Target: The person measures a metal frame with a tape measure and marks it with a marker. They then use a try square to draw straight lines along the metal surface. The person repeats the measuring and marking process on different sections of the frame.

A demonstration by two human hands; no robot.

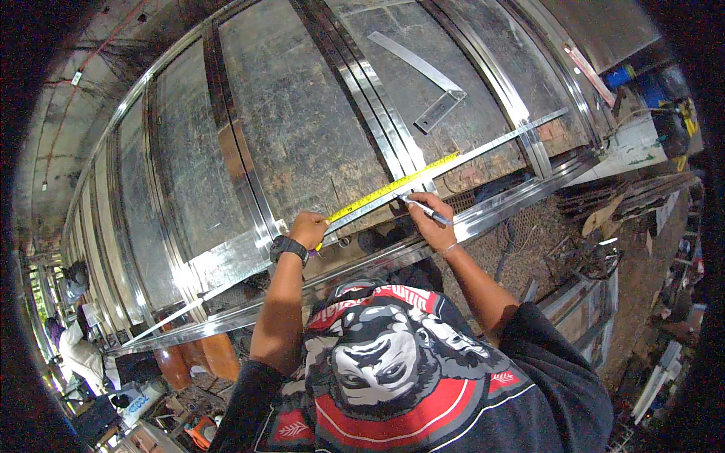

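My left hand (306,231), with a dark wristwatch, is closed around the near end of a yellow tape measure (389,188). Its blade runs out to the right along a long shiny metal strip (495,143) lying on the work surface. In my right hand (432,224) is a pen (431,211), pinched so that its tip meets the strip just below the tape. Pairs of polished metal bars (384,128) cross under the strip. Beyond my right hand, a metal try square (440,111) rests on the dark board (291,98).
A shiny metal rail (491,214) runs along the near edge, between the board and my body. Metal frames (578,313) and scrap lie on the floor at the right. Sheet stock (623,155) sits at the far right. Another person in light clothing (79,351) is at the far left.
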